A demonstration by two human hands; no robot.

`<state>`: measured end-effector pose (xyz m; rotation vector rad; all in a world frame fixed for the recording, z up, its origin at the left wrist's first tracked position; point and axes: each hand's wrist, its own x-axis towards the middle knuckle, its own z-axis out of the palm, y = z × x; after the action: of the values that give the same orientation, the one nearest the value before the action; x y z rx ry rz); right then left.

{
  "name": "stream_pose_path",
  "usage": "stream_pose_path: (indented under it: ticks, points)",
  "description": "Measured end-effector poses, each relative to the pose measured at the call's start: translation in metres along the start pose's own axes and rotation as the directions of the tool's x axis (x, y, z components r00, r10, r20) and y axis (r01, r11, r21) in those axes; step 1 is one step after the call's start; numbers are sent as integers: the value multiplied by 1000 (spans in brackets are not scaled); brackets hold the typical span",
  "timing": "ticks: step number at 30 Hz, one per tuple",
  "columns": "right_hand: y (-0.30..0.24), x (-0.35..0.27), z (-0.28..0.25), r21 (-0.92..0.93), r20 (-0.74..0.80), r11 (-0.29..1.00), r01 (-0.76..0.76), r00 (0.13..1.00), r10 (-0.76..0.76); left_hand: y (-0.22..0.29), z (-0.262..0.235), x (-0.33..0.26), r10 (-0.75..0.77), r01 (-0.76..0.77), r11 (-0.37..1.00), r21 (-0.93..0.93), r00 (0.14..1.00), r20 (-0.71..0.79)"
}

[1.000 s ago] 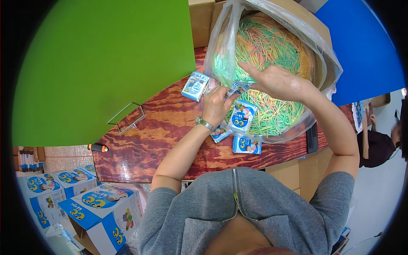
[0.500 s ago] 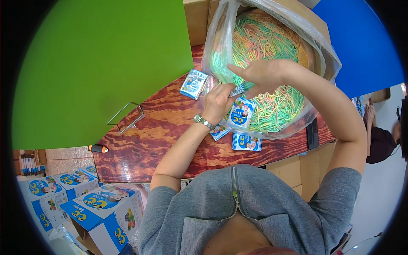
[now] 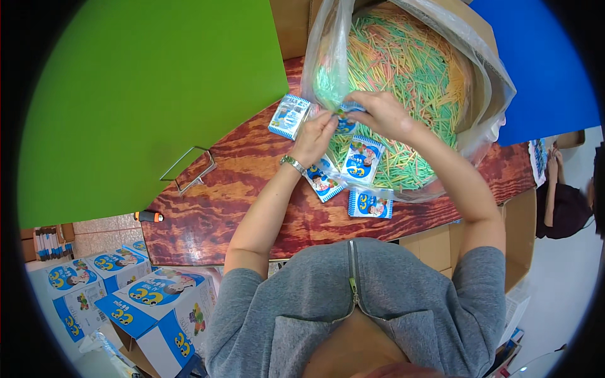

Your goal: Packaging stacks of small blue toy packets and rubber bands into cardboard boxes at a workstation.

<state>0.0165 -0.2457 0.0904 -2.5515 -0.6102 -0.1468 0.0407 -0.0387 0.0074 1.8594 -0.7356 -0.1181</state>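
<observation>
Left hand [image 3: 315, 135] and right hand [image 3: 381, 113] pinching small packet [image 3: 345, 116], at bag [image 3: 485, 88] rim

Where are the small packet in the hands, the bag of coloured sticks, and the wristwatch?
small packet [image 3: 343, 113], head view, its blue top between both hands.
bag of coloured sticks [image 3: 485, 101], head view, clear plastic wall.
wristwatch [image 3: 293, 164], head view, band on left wrist.

grey zip top [image 3: 353, 309], metal wristwatch [image 3: 292, 164]

Just one view here, a fisheye cam on the head, looking straight down and close over the wooden table [image 3: 252, 208], hands mid-frame, edges curving hard toward the dark rim.
</observation>
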Motion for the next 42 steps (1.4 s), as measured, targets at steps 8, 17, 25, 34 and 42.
stream_pose_path:
  ticks: [8,17,25,34,42]
  points:
    - [25,24,78,-98,-199,987,-124,975,103,-30,12,1,285,-154,870,469,933,-221]
    - [12,-66,36,-368,109,904,-218,955,275,-43,18,8,154,-45,838,544,976,-156]
    - [30,-86,29,-377,-8,923,-75,997,78,11,23,-10,273,-199,894,401,952,-137]
    - [8,-80,2,30,-337,999,-36,940,44,30,46,-19,-67,60,996,72,991,112]
    - [0,-84,-7,241,-176,966,-97,974,142,39,57,-11,-239,259,921,-289,965,106]
